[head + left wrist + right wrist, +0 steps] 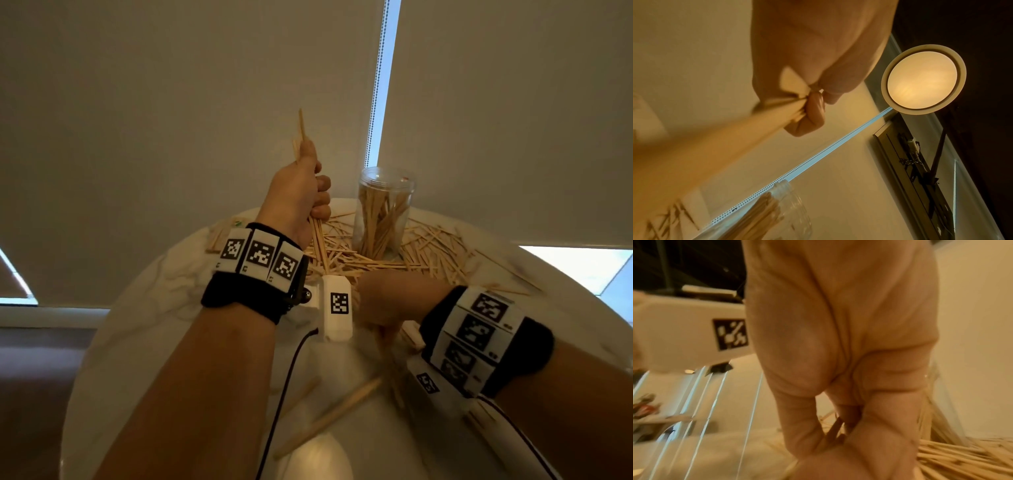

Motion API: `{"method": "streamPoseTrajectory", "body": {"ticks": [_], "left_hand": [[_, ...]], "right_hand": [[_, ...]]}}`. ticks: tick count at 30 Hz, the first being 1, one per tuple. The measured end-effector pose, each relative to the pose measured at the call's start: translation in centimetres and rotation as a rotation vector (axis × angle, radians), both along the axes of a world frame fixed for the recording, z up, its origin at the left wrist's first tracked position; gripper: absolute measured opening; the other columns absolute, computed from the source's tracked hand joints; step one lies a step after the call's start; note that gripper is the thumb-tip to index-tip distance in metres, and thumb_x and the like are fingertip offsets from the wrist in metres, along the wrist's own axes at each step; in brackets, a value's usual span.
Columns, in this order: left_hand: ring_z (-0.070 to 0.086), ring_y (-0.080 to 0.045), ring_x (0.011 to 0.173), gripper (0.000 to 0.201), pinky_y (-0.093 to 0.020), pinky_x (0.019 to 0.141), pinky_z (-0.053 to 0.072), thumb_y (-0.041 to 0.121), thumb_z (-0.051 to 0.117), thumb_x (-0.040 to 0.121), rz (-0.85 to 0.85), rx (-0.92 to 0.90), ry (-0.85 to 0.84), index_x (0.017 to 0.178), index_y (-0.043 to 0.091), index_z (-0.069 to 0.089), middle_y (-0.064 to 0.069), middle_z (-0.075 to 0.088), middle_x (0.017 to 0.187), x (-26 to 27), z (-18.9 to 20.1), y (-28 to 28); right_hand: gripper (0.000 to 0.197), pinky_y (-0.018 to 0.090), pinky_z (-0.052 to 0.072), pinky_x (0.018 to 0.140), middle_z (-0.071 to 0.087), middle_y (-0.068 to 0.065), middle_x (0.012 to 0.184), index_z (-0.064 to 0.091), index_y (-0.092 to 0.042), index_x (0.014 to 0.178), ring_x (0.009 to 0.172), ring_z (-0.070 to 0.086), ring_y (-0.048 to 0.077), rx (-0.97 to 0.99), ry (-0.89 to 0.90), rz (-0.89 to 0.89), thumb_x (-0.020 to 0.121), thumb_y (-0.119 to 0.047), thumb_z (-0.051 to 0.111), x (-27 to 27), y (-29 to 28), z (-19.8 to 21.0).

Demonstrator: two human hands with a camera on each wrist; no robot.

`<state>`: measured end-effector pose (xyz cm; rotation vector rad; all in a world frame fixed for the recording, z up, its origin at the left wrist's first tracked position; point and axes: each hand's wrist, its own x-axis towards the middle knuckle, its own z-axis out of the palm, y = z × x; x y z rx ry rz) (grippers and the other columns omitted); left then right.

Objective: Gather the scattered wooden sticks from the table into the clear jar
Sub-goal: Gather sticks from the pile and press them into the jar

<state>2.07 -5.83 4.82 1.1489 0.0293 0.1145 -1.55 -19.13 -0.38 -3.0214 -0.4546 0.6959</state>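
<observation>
My left hand point(308, 192) is raised above the table and grips a bundle of wooden sticks point(317, 236); their ends poke out above and below the fist. The left wrist view shows the same left hand point(809, 104) curled round the blurred sticks point(748, 129). The clear jar point(383, 212) stands upright at the back of the table, partly filled with sticks, to the right of my left hand. My right hand point(383, 305) is low over the table near the pile, fingers curled round several sticks point(834, 430). Scattered sticks point(428, 250) lie around the jar.
The round white marble table point(171, 325) carries a few loose sticks point(329, 418) near its front edge. A roller blind point(171, 102) with a bead chain hangs right behind the table. Both wrists wear black bands with white marker tags and cables.
</observation>
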Motion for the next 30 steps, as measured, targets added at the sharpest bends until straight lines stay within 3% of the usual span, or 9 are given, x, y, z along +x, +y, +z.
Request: {"method": "streamPoseTrajectory", "body": {"ticks": [2, 7, 11, 15, 19, 21, 25, 27, 30], "left_hand": [[0.022, -0.007, 0.044, 0.039, -0.02, 0.039, 0.019, 0.053, 0.042, 0.101, 0.0, 0.007, 0.024, 0.082, 0.019, 0.042, 0.005, 0.033, 0.059, 0.3, 0.0, 0.3], [0.022, -0.006, 0.04, 0.036, -0.019, 0.036, 0.019, 0.044, 0.047, 0.103, 0.006, 0.019, 0.01, 0.077, 0.019, 0.044, 0.007, 0.031, 0.053, 0.7, 0.1, 0.4], [0.028, -0.005, 0.04, 0.028, -0.019, 0.037, 0.025, 0.039, 0.057, 0.099, 0.037, 0.134, 0.0, 0.091, 0.012, 0.059, 0.009, 0.039, 0.051, 1.0, -0.3, -0.1], [0.037, -0.007, 0.051, 0.043, -0.021, 0.044, 0.035, 0.047, 0.065, 0.092, 0.068, 0.282, 0.017, 0.108, 0.008, 0.065, 0.001, 0.051, 0.081, 1.2, -1.0, -1.0], [0.042, -0.011, 0.062, 0.074, -0.028, 0.062, 0.043, 0.077, 0.059, 0.076, 0.042, 0.426, 0.032, 0.114, 0.014, 0.063, -0.007, 0.061, 0.109, 0.3, -0.7, -2.4], [0.045, -0.011, 0.063, 0.084, -0.031, 0.066, 0.044, 0.086, 0.054, 0.069, -0.041, 0.47, -0.001, 0.115, 0.015, 0.064, -0.008, 0.064, 0.111, -0.3, -0.7, -3.2], [0.068, -0.015, 0.065, 0.059, -0.028, 0.061, 0.053, 0.063, 0.059, 0.087, -0.281, 0.466, -0.136, 0.106, 0.009, 0.067, -0.002, 0.073, 0.082, -1.3, -1.0, -5.0], [0.069, -0.014, 0.065, 0.045, -0.027, 0.06, 0.055, 0.051, 0.056, 0.095, -0.243, 0.474, -0.169, 0.104, 0.009, 0.066, 0.0, 0.071, 0.075, -1.2, -1.3, -5.6], [0.071, -0.017, 0.076, 0.04, -0.036, 0.073, 0.057, 0.048, 0.046, 0.102, -0.128, 0.472, -0.18, 0.097, 0.015, 0.068, -0.002, 0.072, 0.081, -0.6, -1.7, -6.0]], "right_hand": [[0.026, 0.032, 0.059, 0.083, 0.077, 0.006, 0.085, 0.073, -0.006, 0.089, 0.074, 0.071, 0.017, 0.066, 0.041, -0.108, 0.094, -0.025, 0.056, 0.3, -1.4, 0.5], [0.02, 0.024, 0.056, 0.061, 0.076, 0.001, 0.075, 0.073, -0.004, 0.092, 0.064, 0.072, 0.013, 0.365, 0.032, -0.219, 0.096, -0.017, 0.057, 0.2, -4.7, 3.0], [0.014, 0.032, 0.062, 0.073, 0.077, 0.003, 0.084, 0.069, -0.009, 0.098, 0.077, 0.075, 0.019, 0.534, -0.01, -0.214, 0.097, -0.018, 0.059, 0.2, -6.1, 4.4], [0.011, 0.038, 0.062, 0.079, 0.076, 0.001, 0.085, 0.067, -0.017, 0.096, 0.078, 0.074, 0.018, 0.652, -0.129, -0.174, 0.099, -0.024, 0.058, -0.1, -6.7, 5.3], [0.008, 0.039, 0.061, 0.08, 0.073, -0.002, 0.086, 0.063, -0.025, 0.098, 0.079, 0.072, 0.014, 0.687, -0.272, -0.108, 0.099, -0.03, 0.056, -0.2, -6.3, 5.6], [0.007, 0.04, 0.061, 0.079, 0.072, -0.003, 0.085, 0.061, -0.027, 0.098, 0.078, 0.071, 0.013, 0.732, -0.321, -0.08, 0.1, -0.028, 0.054, -0.1, -6.1, 5.6], [0.013, 0.04, 0.062, 0.077, 0.072, -0.002, 0.085, 0.063, -0.024, 0.106, 0.076, 0.072, 0.014, 0.839, -0.419, -0.074, 0.1, -0.027, 0.051, 0.6, -5.4, 5.1], [0.015, 0.038, 0.061, 0.078, 0.072, -0.002, 0.083, 0.065, -0.021, 0.106, 0.074, 0.071, 0.013, 0.864, -0.479, -0.103, 0.1, -0.026, 0.052, 0.9, -5.3, 4.9], [0.009, 0.034, 0.06, 0.076, 0.071, -0.006, 0.079, 0.069, -0.024, 0.097, 0.071, 0.069, 0.007, 0.923, -0.517, -0.102, 0.096, -0.023, 0.061, 0.8, -5.3, 4.6]]}}
